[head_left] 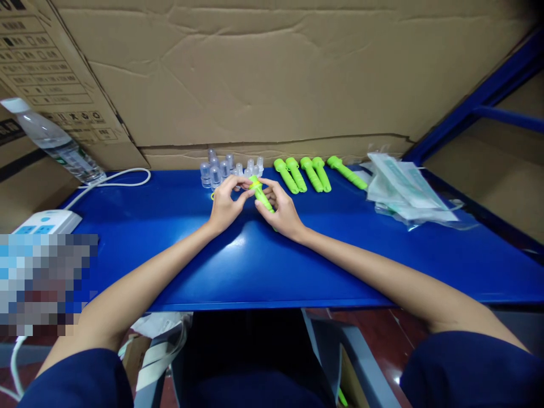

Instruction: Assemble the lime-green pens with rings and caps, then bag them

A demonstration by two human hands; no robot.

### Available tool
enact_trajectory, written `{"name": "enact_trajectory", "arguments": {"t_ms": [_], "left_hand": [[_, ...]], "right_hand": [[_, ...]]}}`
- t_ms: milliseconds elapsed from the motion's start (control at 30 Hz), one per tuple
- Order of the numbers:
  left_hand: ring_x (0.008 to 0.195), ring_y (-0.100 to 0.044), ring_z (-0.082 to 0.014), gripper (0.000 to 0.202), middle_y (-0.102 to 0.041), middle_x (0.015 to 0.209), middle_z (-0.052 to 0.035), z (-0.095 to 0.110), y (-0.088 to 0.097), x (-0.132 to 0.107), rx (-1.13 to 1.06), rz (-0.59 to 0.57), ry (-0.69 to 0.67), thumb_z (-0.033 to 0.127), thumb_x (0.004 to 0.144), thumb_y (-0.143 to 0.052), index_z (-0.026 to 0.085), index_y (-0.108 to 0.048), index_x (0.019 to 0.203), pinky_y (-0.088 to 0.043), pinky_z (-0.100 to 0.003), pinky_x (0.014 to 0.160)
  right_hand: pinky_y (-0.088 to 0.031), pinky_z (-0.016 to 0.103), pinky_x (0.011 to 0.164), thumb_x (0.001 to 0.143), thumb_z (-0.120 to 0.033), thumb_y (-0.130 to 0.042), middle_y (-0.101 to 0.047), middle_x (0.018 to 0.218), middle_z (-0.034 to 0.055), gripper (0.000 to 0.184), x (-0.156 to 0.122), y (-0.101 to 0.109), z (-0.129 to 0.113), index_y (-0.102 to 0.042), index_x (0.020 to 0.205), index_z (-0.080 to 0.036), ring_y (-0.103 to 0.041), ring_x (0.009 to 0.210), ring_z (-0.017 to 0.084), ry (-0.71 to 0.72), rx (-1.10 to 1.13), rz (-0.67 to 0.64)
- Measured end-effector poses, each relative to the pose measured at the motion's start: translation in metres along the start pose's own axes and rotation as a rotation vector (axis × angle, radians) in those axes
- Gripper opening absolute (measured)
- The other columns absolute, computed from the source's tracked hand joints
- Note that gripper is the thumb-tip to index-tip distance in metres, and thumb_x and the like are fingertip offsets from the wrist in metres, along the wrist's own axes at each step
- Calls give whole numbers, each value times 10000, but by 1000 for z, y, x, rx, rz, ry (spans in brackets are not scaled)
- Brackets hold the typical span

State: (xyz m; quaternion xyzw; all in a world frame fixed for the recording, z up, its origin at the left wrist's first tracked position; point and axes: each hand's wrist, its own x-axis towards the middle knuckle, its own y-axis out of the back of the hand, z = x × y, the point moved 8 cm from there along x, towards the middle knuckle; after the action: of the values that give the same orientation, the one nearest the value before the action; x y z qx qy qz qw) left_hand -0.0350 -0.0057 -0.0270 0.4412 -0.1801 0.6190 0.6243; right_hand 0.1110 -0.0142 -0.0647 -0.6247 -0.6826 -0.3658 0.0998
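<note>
My right hand (285, 211) is wrapped round a lime-green ribbed handle (263, 198), whose wider head points up and away from me. At that head, my left hand (226, 205) pinches a small yellow ring (255, 185) between thumb and fingers. Whether the ring is fully seated cannot be seen. Another yellow ring (213, 196) lies on the table, partly hidden by my left hand. Behind it stand several clear plastic caps (215, 174), larger ones to the left and smaller ones (259, 164) to the right. More green handles (315, 175) lie in a row behind my right hand.
The blue table (204, 272) ends at a cardboard wall (272, 85). Clear plastic bags (410, 190) lie at the right. On the left are a water bottle (59, 144), a white cable (123, 173) and a power strip (51, 220). A blue metal frame (471, 107) borders the right side.
</note>
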Motion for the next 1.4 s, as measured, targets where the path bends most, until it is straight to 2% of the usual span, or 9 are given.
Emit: {"name": "enact_trajectory", "arguments": {"t_ms": [133, 367, 467, 667, 800, 967, 1233, 1400], "left_hand": [[852, -663, -146, 137, -708, 915, -20, 2, 0, 1, 22, -3, -26, 180, 861, -732, 185, -681, 988, -509, -261, 762], [858, -653, -156, 131, -708, 929, -28, -1, 0, 1, 83, -3, -16, 237, 883, -726, 191, -680, 997, -504, -272, 731], [857, -658, -153, 133, -707, 928, -29, -1, 2, 2, 77, 11, -7, 244, 886, -723, 188, -674, 996, -502, -267, 729], [947, -658, -170, 118, -718, 990, -46, 7, 2, 1, 68, 1, -74, 247, 907, -695, 185, -666, 1004, -518, -285, 783], [919, -647, -160, 108, -714, 971, -41, 8, 3, 1, 47, 18, -96, 247, 902, -708, 185, -670, 982, -515, -274, 756], [925, -645, -159, 106, -716, 983, -45, 7, 3, 2, 45, 17, -81, 276, 911, -703, 192, -684, 973, -509, -265, 731], [922, -663, -162, 95, -728, 980, -42, 8, 2, 0, 78, 20, -59, 286, 908, -709, 208, -720, 961, -520, -275, 737], [928, -673, -161, 66, -735, 954, -26, 12, 5, 1, 103, 45, -66, 234, 893, -727, 213, -722, 956, -533, -294, 821]], "right_hand": [[-572, 372, 798, 918, -296, -599, -606, 1035, 69, 574, 0, 1, -1, -403, 1454, -237, -620, 847, 187, -4, 7, 14], [-589, 368, 796, 940, -393, -598, -610, 1072, 84, 506, -1, 1, -1, -468, 1401, -230, -635, 897, 197, -17, 30, 11], [-606, 357, 771, 960, -464, -586, -600, 1060, 71, 539, -1, 0, 0, -414, 1423, -249, -654, 869, 184, -34, 91, 12], [-634, 361, 736, 981, -547, -547, -584, 1126, 75, 579, -4, -9, -2, -279, 1430, -300, -703, 828, 174, -54, 265, -52], [-618, 358, 706, 972, -573, -549, -618, 1079, 65, 589, -4, -10, -4, -271, 1408, -291, -698, 778, 171, -26, 210, -86], [-582, 306, 581, 834, -549, -744, -623, 1014, 31, 764, -4, -9, -6, -270, 1376, -293, -679, 707, 161, -28, 158, -93], [-566, 271, 595, 835, -469, -742, -583, 937, -21, 658, -5, -9, -4, -298, 1290, -299, -648, 690, 125, -55, 240, -81], [-581, 288, 625, 838, -466, -737, -577, 959, -11, 658, -5, -8, -5, -299, 1300, -299, -657, 720, 134, -58, 250, -72]]}}
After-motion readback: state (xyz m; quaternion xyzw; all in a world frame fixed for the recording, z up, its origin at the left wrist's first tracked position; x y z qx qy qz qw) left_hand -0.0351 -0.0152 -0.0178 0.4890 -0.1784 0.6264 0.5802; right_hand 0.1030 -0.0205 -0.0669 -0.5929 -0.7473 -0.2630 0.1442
